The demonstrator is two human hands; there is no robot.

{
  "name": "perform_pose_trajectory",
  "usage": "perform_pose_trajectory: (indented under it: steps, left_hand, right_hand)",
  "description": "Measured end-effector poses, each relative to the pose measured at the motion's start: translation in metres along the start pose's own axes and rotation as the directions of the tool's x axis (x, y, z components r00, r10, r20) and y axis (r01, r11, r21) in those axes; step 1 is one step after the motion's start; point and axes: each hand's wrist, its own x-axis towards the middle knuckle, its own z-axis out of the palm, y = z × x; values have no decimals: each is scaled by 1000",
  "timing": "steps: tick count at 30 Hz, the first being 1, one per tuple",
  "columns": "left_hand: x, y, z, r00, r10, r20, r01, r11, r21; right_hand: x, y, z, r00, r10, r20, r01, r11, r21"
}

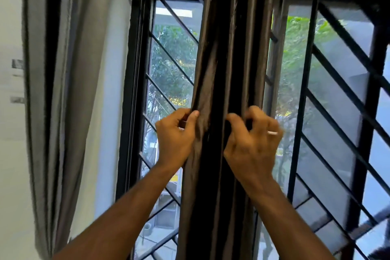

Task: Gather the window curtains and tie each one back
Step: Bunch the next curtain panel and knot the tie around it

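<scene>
A dark brown curtain (228, 53) hangs bunched into a narrow column down the middle of the window. My left hand (175, 135) grips its left folds, thumb pressed on the front of the fabric. My right hand (251, 139) holds the right folds with curled fingers, a ring on one finger. Both hands sit at the same height, one on each side of the bundle. No tie-back is visible in this view.
A grey curtain (61, 91) hangs gathered against the white wall at the left. Behind the brown curtain is a black-framed window (128, 91) with diagonal black grille bars (337, 112). Trees show outside.
</scene>
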Motion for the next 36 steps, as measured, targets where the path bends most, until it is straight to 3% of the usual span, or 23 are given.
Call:
perform_pose_trajectory:
  steps: [2,5,8,11,14,17,21,28,33,36]
  left_hand:
    - [10,-17,-9,998,-7,-68,14,995,100]
    - [16,-29,-22,992,18,-125,7,981,196]
    - [6,-13,-18,980,186,64,-197,935,295]
    - [8,-13,-18,974,196,109,-222,915,338]
    - [12,-27,-32,988,136,69,-151,934,325]
    - [12,-37,-48,997,78,11,-77,936,344]
    - [3,-23,-48,989,120,89,-140,953,270]
    - [-35,-1,-31,974,99,206,-110,993,40]
    - [-66,12,-24,961,80,265,-57,994,-93]
    - [-76,16,-23,958,46,284,-12,992,-122]
  right_hand:
    - [-6,1,4,996,-71,62,73,997,-36]
    - [-8,1,3,982,127,138,-136,989,62]
    - [-9,-17,2,938,231,259,-242,970,9]
    - [-12,-34,6,915,243,323,-222,970,-98]
    - [-14,-37,6,925,281,256,-264,960,-98]
    - [-19,-37,-7,889,444,110,-438,896,-71]
    - [-34,-60,-19,962,240,130,-231,970,-78]
    - [-41,-60,-21,935,334,116,-352,907,232]
    - [-44,-56,-39,856,443,267,-516,772,372]
    - [-45,-55,-48,845,452,286,-534,737,414]
